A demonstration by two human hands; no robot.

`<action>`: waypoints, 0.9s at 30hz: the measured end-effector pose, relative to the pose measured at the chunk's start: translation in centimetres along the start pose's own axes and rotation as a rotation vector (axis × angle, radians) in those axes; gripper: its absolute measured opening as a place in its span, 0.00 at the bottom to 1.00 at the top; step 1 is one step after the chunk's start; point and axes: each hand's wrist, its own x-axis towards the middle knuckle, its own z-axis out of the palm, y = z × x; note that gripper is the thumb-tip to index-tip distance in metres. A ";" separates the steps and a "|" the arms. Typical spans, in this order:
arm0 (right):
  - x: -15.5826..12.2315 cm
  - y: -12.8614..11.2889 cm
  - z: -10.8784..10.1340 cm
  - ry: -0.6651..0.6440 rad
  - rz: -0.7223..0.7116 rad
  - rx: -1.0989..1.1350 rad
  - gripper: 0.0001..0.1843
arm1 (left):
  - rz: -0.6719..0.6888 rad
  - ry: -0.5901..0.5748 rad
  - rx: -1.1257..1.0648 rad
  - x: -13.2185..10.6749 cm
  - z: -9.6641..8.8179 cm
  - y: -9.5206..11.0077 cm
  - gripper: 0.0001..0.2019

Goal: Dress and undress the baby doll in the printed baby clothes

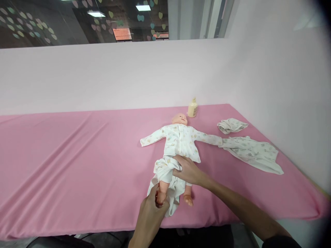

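Note:
A baby doll (pixel 179 119) lies on its back in a white printed long-sleeved shirt (pixel 179 139), arms spread wide. White printed pants (pixel 163 167) are bunched around the doll's leg on the left. My left hand (pixel 152 210) is closed around that leg's foot, its fingertips partly hidden behind it. My right hand (pixel 188 169) pinches the bunched cloth of the pants near the doll's hips. Loose pants cloth spreads between the legs, and the doll's other bare foot (pixel 188 198) sticks out beside it.
A pink sheet (pixel 77 172) covers the table, which meets white walls at the back and right. A pale yellow pump bottle (pixel 192 108) stands beyond the doll's head. Folded printed cloth (pixel 232 125) and a spread white garment (pixel 254 153) lie to the right, near the doll's sleeve.

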 end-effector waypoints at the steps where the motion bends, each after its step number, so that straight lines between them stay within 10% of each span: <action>1: 0.1 -0.1 -0.1 -0.001 -0.006 0.006 0.13 | 0.005 -0.001 -0.011 -0.1 -0.2 0.2 0.27; 17: -1.2 0.6 -0.9 -0.152 -0.131 0.216 0.30 | 0.046 -0.169 -0.160 0.0 0.4 -1.2 0.36; 27: -2.0 0.7 -0.7 -0.161 -0.098 0.298 0.33 | 0.109 0.058 -0.006 -0.3 2.4 -2.5 0.23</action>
